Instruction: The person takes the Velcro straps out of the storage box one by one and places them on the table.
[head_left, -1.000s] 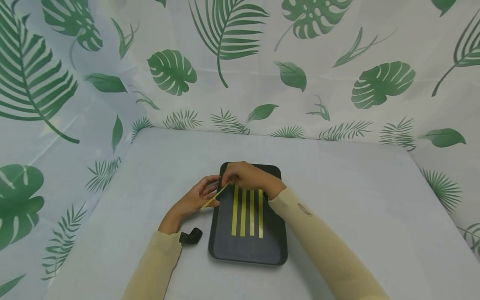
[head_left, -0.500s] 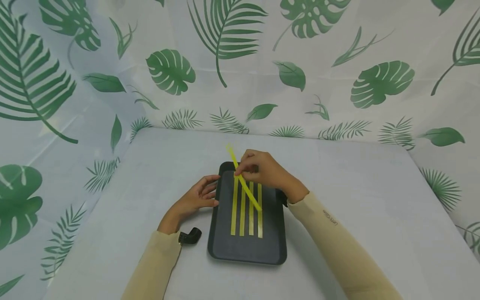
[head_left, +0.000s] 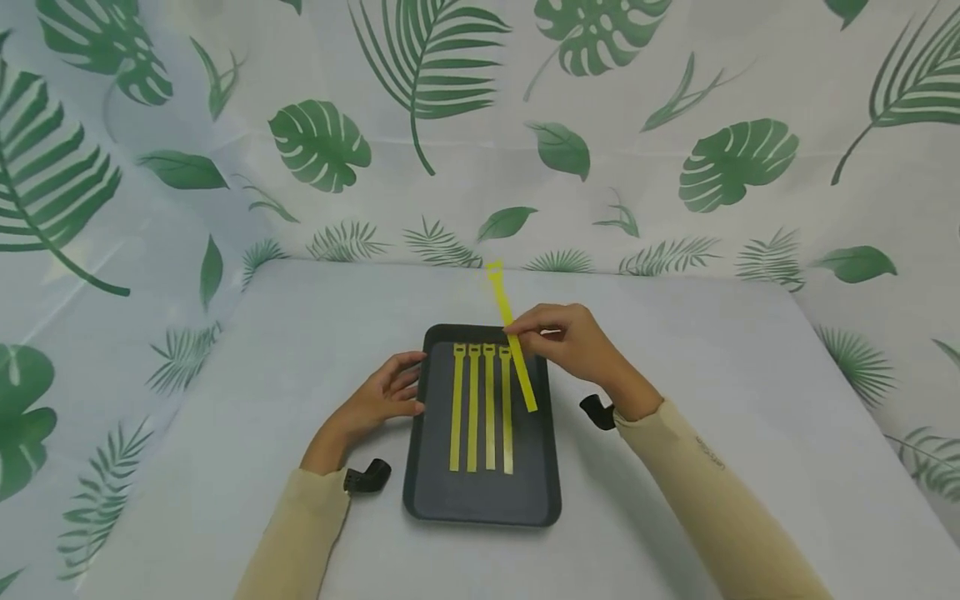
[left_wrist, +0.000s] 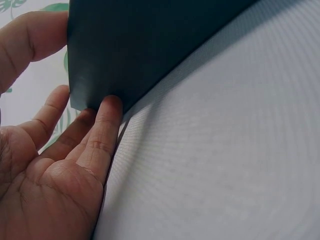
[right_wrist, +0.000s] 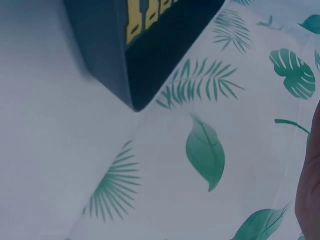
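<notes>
A dark tray point(head_left: 480, 502) lies on the table, with several yellow hook-and-loop cable ties point(head_left: 472, 408) side by side in it, slotted heads at the far end. My right hand point(head_left: 577, 342) pinches another yellow cable tie point(head_left: 523, 368) between thumb and fingers. That tie slants above the tray's right part, its head up and away. My left hand point(head_left: 371, 407) touches the tray's left side with fairly straight fingers. In the left wrist view, fingertips point(left_wrist: 109, 107) rest against the tray wall point(left_wrist: 150, 40). The right wrist view has the tray's corner point(right_wrist: 107, 60) and only an edge of my hand.
A white cloth point(head_left: 675, 375) covers the table around the tray. Behind and to the sides hangs a leaf-printed curtain point(head_left: 465, 192). Black wrist mounts point(head_left: 369, 477) stick out from both sleeves.
My right hand has brought the cable tie from beside my left hand across the tray to its right side, turning its head away. My left hand stays at the tray's edge.
</notes>
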